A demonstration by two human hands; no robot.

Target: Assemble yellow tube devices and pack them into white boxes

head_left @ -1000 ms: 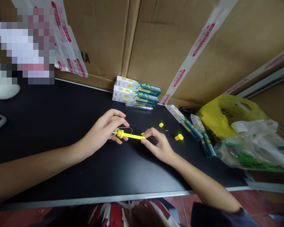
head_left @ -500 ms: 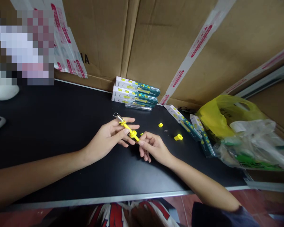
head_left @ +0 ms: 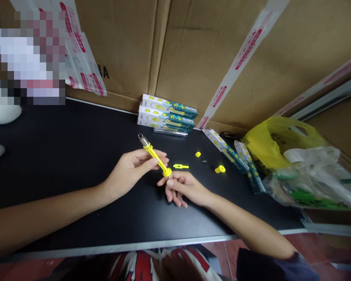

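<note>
My left hand (head_left: 140,166) is closed round the middle of a yellow spring scale (head_left: 157,157), the thumb on top of it. The scale slants from upper left to lower right, with a silver metal cap and ring (head_left: 143,139) at its upper end. My right hand (head_left: 183,187) pinches a thin metal piece at the lower end, just below the yellow collar; its exact shape is hidden by the fingers. Behind my right hand, a small flat yellow part (head_left: 181,166) lies on the black table.
To the right lie a small yellow cap (head_left: 198,154), a tiny spring (head_left: 204,161) and a larger yellow plug (head_left: 220,169). Printed boxes (head_left: 166,113) are stacked against the cardboard; more boxes (head_left: 226,150) and plastic bags (head_left: 283,140) lie right. A white rounded object (head_left: 4,114) stands far left.
The yellow rod that stuck out below the collar no longer shows; thin metal shows there instead. My right hand has shifted slightly left and down, uncovering the flat yellow part.
</note>
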